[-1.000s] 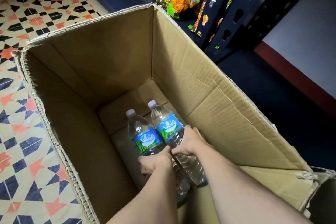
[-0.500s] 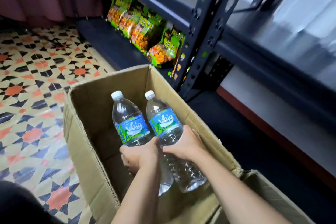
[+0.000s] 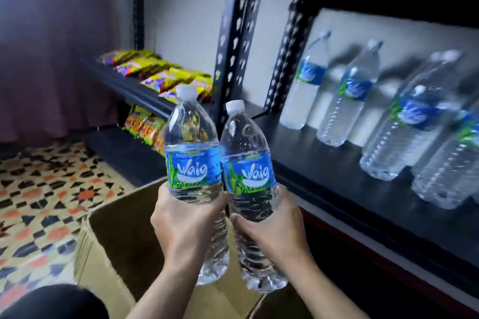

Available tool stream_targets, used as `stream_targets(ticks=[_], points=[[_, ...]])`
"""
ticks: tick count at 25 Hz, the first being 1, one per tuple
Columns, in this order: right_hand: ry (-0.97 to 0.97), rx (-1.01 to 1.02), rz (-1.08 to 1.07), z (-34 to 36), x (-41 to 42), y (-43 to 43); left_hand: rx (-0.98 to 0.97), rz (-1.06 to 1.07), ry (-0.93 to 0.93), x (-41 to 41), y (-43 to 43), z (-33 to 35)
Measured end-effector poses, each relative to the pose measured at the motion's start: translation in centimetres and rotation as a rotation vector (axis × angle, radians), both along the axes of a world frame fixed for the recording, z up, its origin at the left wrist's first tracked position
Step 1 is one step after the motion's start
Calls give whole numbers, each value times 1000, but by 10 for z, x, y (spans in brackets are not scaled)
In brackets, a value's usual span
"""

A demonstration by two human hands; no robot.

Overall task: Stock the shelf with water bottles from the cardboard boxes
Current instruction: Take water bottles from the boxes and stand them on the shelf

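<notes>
Nearest, left hand point(image 3: 190, 225) wrapped tight around lower body of left bottle point(image 3: 193, 163); right hand point(image 3: 270, 228) likewise clamped on right bottle point(image 3: 247, 176). Both bottles upright, white-capped, blue labels, sides touching, held in the air above the open cardboard box point(image 3: 121, 238) on patterned tile floor point(image 3: 39, 189). Beyond, to the right, dark shelf point(image 3: 337, 171) carries a row of shelved bottles point(image 3: 347, 96), blurred. Farther left, snack packets point(image 3: 160, 75) on another shelf level.
</notes>
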State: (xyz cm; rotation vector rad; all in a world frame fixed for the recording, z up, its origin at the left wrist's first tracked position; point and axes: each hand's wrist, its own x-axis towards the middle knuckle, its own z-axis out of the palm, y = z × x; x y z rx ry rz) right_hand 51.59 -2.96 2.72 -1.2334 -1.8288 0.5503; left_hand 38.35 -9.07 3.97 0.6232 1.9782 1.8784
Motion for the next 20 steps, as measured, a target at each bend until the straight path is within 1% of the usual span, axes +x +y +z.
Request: stream_targets(ticks=[3,6,8,12,15,17,20], points=[[112,160,-92,40,23,-9,142,-107,52,21,2,38],[160,277,-166,77,43,-2,222,-174,94,39,17,74],[186,319,-222,99,55,10,271,-222,135,50,33,99],[227,300,-283,124,73,41,344,-307,241,68,66,132],[254,295,-360,130,81,67,341,-360,261,77,94,143],[242,271,-374,128,80,79,321,-366,273,76,105,144],[228,240,-359,135,80,108,349,-391,278,73,137,150]])
